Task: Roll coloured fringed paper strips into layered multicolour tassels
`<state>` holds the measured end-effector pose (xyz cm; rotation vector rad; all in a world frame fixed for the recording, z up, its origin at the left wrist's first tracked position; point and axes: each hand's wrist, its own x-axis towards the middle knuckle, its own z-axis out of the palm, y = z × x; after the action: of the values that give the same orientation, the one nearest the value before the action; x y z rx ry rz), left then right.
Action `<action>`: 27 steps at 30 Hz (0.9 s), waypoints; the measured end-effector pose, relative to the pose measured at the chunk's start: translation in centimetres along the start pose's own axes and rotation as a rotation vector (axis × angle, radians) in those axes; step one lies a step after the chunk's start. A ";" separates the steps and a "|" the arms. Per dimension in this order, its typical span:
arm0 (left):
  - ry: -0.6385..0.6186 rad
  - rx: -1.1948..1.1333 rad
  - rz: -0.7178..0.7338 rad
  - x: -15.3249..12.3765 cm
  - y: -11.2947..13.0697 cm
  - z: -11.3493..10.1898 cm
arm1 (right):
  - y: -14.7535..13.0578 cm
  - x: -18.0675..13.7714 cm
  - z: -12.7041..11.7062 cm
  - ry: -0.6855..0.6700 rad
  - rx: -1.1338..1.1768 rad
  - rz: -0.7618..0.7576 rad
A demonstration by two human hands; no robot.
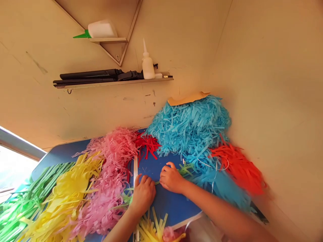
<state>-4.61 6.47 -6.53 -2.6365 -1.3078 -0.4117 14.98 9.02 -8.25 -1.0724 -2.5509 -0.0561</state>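
Observation:
My left hand [143, 193] is closed over a light green fringed paper strip [186, 169], above the blue tabletop [174, 203]. A short way to the right, my right hand [172, 178] has its fingers curled on the same strip. A thin twisted length of the green paper runs between the two hands. Loose green fringe sticks out past the outer side of each hand. What lies under my fingers is hidden. Pink fringed paper [113, 181] lies beside my left hand, and a big blue fringed paper pile [191, 124] rises beyond my right hand.
Yellow fringe [68, 185] and green fringe [42, 188] spread at the left. Red fringe [148, 144] lies behind, with orange-red fringe [239, 164] at the right. White string [216, 168] crosses the blue paper. A wall shelf [113, 83] holds a glue bottle [148, 67] and a black hair straightener [91, 74].

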 end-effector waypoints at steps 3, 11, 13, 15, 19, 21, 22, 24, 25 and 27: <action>0.020 0.002 -0.010 0.0 0.0 0.2 | -0.3 -0.1 0.4 0.016 -0.003 0.056; 0.018 -0.017 -0.019 -0.2 0.1 0.4 | -1.6 -0.5 0.1 0.014 -0.019 0.057; 0.005 -0.025 -0.022 -0.4 0.2 0.5 | -2.0 -0.7 0.3 0.009 -0.049 0.038; -0.009 -0.037 -0.024 -0.8 0.1 0.6 | -1.8 -1.1 0.5 0.000 -0.051 0.058; -0.041 -0.100 -0.038 -1.8 -0.7 0.4 | 0.1 -2.3 0.1 -0.028 0.012 0.122; -0.064 -0.159 -0.076 -2.0 -1.4 0.3 | 1.3 -2.9 -0.5 -0.054 0.057 0.158; -0.075 -0.189 -0.105 -2.1 -1.8 0.4 | 1.8 -3.0 -0.7 -0.069 0.082 0.181; -0.098 -0.238 -0.174 -2.1 -2.4 0.7 | 2.5 -3.2 -1.1 -0.102 0.132 0.237; -0.110 -0.256 -0.207 -2.1 -2.7 0.8 | 2.7 -3.2 -1.2 -0.120 0.156 0.266; -0.135 -0.286 -0.258 -2.0 -3.1 1.1 | 3.0 -3.0 -1.4 -0.155 0.198 0.311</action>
<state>-8.08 7.10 -8.09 -2.7694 -1.7636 -0.4968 19.41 8.86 -8.31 -1.4238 -2.4233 0.3666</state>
